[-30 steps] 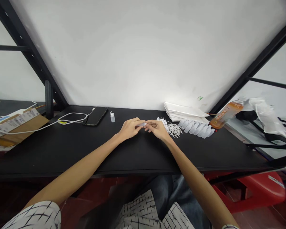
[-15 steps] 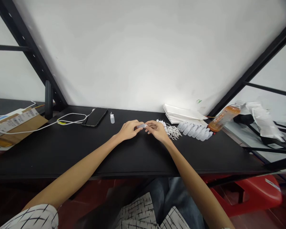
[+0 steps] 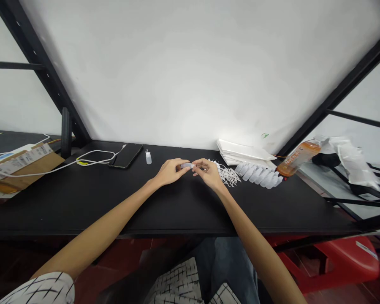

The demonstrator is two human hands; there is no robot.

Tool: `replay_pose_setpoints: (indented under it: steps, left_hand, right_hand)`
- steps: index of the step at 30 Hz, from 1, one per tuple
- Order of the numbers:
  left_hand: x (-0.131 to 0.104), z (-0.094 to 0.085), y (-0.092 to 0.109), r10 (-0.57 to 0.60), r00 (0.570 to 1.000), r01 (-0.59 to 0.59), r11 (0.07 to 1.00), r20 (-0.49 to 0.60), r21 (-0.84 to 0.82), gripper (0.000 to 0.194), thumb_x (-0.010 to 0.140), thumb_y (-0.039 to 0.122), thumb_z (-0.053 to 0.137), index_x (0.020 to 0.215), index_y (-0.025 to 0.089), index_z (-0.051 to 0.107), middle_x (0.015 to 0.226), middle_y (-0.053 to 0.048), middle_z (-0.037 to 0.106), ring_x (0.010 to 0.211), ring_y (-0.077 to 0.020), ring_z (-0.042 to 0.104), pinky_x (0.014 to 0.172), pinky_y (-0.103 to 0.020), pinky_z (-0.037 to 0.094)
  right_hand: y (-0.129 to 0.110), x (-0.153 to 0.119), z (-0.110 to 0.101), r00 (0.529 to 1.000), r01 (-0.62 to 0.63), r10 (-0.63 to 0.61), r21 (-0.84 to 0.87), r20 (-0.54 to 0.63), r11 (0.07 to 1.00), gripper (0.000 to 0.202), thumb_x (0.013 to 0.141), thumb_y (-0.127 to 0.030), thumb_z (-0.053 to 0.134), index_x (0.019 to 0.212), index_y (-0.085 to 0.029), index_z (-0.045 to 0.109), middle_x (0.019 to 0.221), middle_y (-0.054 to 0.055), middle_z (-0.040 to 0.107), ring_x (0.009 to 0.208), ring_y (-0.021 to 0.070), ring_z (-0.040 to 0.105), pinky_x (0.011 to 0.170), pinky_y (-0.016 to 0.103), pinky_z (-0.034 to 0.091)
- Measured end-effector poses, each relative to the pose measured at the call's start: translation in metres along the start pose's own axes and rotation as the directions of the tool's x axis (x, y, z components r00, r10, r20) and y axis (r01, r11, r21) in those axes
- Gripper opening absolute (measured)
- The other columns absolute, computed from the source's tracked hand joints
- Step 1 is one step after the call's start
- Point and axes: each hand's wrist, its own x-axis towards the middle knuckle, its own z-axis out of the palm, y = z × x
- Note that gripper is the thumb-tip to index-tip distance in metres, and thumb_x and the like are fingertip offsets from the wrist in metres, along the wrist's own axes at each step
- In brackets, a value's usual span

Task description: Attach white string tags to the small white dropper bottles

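Note:
A small translucent plastic bottle point(image 3: 186, 165) lies sideways between my hands, just above the black table. My left hand point(image 3: 171, 171) is closed around its body. At the bottle's neck end, the fingers of my right hand point(image 3: 208, 172) are pinched together; whether a cap sits in them is hidden. To the left, a similar small bottle point(image 3: 148, 158) stands upright with a white top. Just right of my right hand lies a pile of white caps with cord-like strips point(image 3: 230, 177). Beyond it, several translucent bottles point(image 3: 259, 175) lie side by side in a row.
A black phone point(image 3: 126, 156) with a white cable point(image 3: 96, 157) lies at the back left, near a cardboard box point(image 3: 25, 164). Stacked white sheets point(image 3: 242, 152) rest against the wall. An orange drink bottle point(image 3: 299, 157) leans at the right. A red stool point(image 3: 338, 261) stands below.
The small bottle has shifted slightly in my fingers, with more of its body showing. Both hands stay in nearly the same place, and the view has moved a little.

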Motion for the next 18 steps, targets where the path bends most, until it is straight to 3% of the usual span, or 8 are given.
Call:
replay_pose_setpoints:
  steps: [4, 7, 18]
  left_hand:
    - [0.001, -0.004, -0.002, -0.06, 0.991, 0.077, 0.987, 0.118, -0.139, 0.037, 0.087, 0.044, 0.057, 0.102, 0.015, 0.074, 0.086, -0.005, 0.072, 0.063, -0.0128, 0.054, 0.059, -0.025, 0.041]
    - [0.0, -0.006, -0.004, -0.043, 0.992, 0.063, 0.982, 0.115, -0.178, 0.036, 0.085, 0.043, 0.059, 0.1, 0.015, 0.075, 0.086, -0.005, 0.071, 0.063, -0.0125, 0.054, 0.059, -0.024, 0.041]
    - [-0.002, -0.013, 0.0, 0.041, 0.996, -0.04, 0.999, 0.082, -0.01, 0.032, 0.085, 0.044, 0.06, 0.096, 0.019, 0.077, 0.066, 0.0, 0.061, 0.055, -0.0097, 0.045, 0.053, -0.022, 0.034]
  right_hand:
    - [0.001, -0.001, 0.001, 0.998, -0.026, 0.024, 0.025, 0.054, 0.999, 0.032, 0.073, -0.04, 0.074, 0.094, -0.017, 0.066, 0.075, 0.002, 0.062, 0.074, 0.0164, 0.064, 0.06, 0.031, 0.06]
    - [0.002, -0.002, 0.002, 0.994, -0.066, 0.063, 0.036, 0.092, 0.997, 0.036, 0.074, -0.043, 0.073, 0.097, -0.016, 0.066, 0.073, 0.002, 0.062, 0.069, 0.0161, 0.064, 0.059, 0.032, 0.06]
    - [0.0, -0.004, 0.002, 0.982, -0.124, 0.106, 0.115, 0.157, 0.986, 0.042, 0.071, -0.05, 0.075, 0.093, -0.016, 0.065, 0.076, 0.003, 0.066, 0.067, 0.0152, 0.067, 0.06, 0.03, 0.06]
